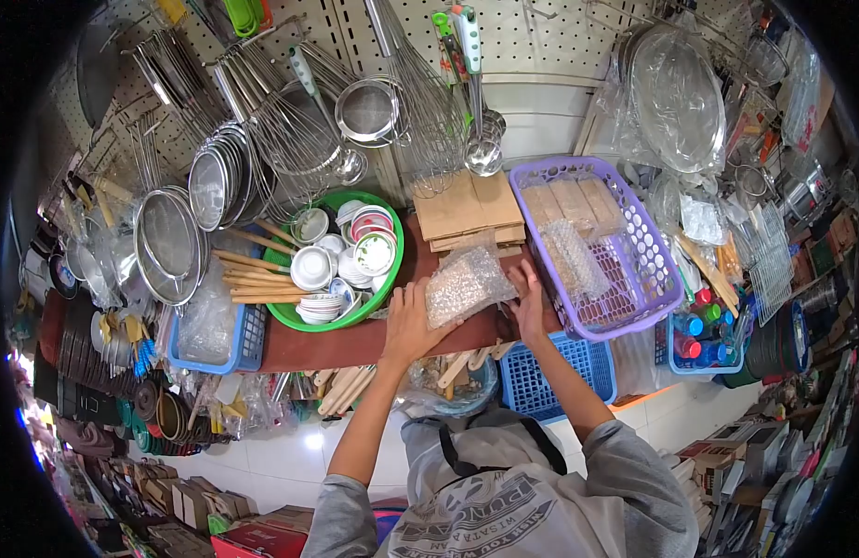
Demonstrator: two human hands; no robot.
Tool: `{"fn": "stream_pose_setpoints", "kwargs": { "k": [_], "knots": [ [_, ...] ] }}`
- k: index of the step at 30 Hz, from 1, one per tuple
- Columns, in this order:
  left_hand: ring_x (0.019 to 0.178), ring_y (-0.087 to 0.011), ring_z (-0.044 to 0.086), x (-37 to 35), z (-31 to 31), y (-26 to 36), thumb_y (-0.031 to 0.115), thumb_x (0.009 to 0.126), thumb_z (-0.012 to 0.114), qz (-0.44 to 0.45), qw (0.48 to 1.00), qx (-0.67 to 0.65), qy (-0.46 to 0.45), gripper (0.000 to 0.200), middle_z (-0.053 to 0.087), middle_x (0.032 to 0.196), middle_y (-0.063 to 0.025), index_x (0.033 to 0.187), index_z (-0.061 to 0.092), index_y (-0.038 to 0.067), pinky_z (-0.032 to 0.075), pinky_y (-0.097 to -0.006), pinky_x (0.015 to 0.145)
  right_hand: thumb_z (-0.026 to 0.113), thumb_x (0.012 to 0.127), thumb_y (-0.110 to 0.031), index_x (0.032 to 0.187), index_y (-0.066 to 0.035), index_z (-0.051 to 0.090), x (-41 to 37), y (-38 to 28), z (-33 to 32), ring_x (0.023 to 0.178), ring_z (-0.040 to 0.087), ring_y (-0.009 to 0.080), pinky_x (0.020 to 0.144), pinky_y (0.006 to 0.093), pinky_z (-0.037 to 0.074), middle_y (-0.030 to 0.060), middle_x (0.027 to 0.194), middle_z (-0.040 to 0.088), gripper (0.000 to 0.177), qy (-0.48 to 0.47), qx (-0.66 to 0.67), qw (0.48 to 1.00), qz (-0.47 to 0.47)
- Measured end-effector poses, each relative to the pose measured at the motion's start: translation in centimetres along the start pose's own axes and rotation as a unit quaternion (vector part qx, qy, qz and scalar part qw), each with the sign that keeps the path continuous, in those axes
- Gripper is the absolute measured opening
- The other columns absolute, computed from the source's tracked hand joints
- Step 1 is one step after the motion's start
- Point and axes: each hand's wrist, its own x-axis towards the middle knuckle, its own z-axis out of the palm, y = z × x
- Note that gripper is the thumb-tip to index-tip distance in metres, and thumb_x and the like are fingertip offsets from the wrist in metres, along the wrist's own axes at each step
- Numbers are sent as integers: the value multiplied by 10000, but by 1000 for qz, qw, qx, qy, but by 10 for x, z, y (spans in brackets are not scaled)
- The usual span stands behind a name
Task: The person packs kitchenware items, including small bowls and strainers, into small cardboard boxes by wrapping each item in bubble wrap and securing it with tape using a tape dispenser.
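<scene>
A bubble-wrapped package (469, 285), with something brownish dimly visible inside, is tilted above the front of the reddish-brown shelf (304, 352). My left hand (411, 324) grips its left end, fingers along the side and part of the hand underneath. At the other end, my right hand (530, 302) has its fingers and thumb around the loose edge of the wrap. Just behind the package lies a stack of flat brown cardboard (471, 209). To the right, a purple basket (648, 321) contains several similar wrapped packages (575, 206).
A green basin (329, 325) of small bowls and wooden-handled tools stands left. Blue baskets (555, 372) sit below the shelf. Whisks (429, 130), strainers (169, 244) and ladles (483, 153) hang low from the pegboard. Wooden handles (348, 389) stick out under the front edge.
</scene>
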Motion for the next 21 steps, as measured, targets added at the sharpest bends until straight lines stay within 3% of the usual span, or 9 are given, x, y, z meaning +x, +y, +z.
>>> {"fn": "stream_pose_setpoints", "kwargs": {
  "k": [1, 2, 5, 6, 9, 12, 18, 21],
  "knots": [
    [1086, -403, 474, 1, -1, 1, 556, 731, 776, -5, 1000, -6, 0, 907, 515, 1193, -204, 1334, 434, -28, 396, -484, 972, 469, 967, -608, 1568, -156, 214, -1, 3, -4, 1456, 280, 259, 1168, 497, 233, 100, 1559, 335, 794, -13, 47, 997, 55],
    [1086, -405, 474, 2, -3, 2, 551, 732, 779, -8, 1000, -14, -3, 907, 514, 1191, -207, 1334, 431, -32, 396, -485, 971, 550, 911, -637, 1574, -157, 181, 1, 14, -11, 1438, 308, 237, 1162, 499, 265, 81, 1560, 332, 897, -60, 114, 989, 76],
    [1085, -408, 473, 5, -8, 5, 538, 733, 790, -11, 999, -39, -21, 913, 511, 1187, -213, 1334, 423, -42, 397, -484, 971, 685, 818, -629, 1578, -151, 145, -3, 52, -24, 1426, 323, 224, 1166, 514, 274, 63, 1545, 343, 1048, -160, 46, 986, 20],
    [1084, -409, 473, 7, -9, 5, 534, 731, 794, -7, 998, -49, -30, 916, 509, 1186, -215, 1336, 420, -45, 397, -483, 973, 804, 729, -565, 1574, -143, 129, -8, 44, -14, 1413, 347, 212, 1163, 511, 297, 44, 1529, 352, 1161, -155, 11, 988, 21],
    [1066, -398, 476, 8, -8, 3, 542, 718, 797, 4, 996, -69, -53, 936, 512, 1171, -211, 1341, 423, -50, 407, -471, 958, 846, 721, -483, 1561, -133, 179, 5, 53, -27, 1414, 352, 208, 1156, 447, 328, 41, 1516, 363, 1129, -152, 0, 987, 55],
    [1060, -387, 479, 10, -12, 0, 543, 707, 802, 13, 993, -91, -78, 946, 518, 1166, -206, 1346, 430, -46, 414, -457, 950, 857, 725, -476, 1567, -139, 201, 3, 6, 1, 1412, 336, 210, 1126, 332, 330, 79, 1499, 365, 1119, -172, 22, 984, 52],
    [1071, -382, 481, 11, -16, 3, 541, 692, 814, 13, 987, -122, -104, 944, 528, 1173, -200, 1357, 438, -14, 413, -460, 953, 869, 721, -445, 1550, -135, 244, 8, 0, 13, 1354, 416, 217, 1065, 325, 403, 60, 1465, 418, 1083, -168, 19, 985, -31],
    [1078, -381, 482, 10, -15, 2, 542, 691, 817, 10, 984, -138, -110, 941, 528, 1178, -197, 1362, 439, 1, 406, -465, 960, 870, 730, -410, 1529, -108, 281, -3, -11, 24, 1335, 440, 212, 1059, 324, 415, 56, 1444, 450, 1038, -153, 67, 986, -14]
  ]
}}
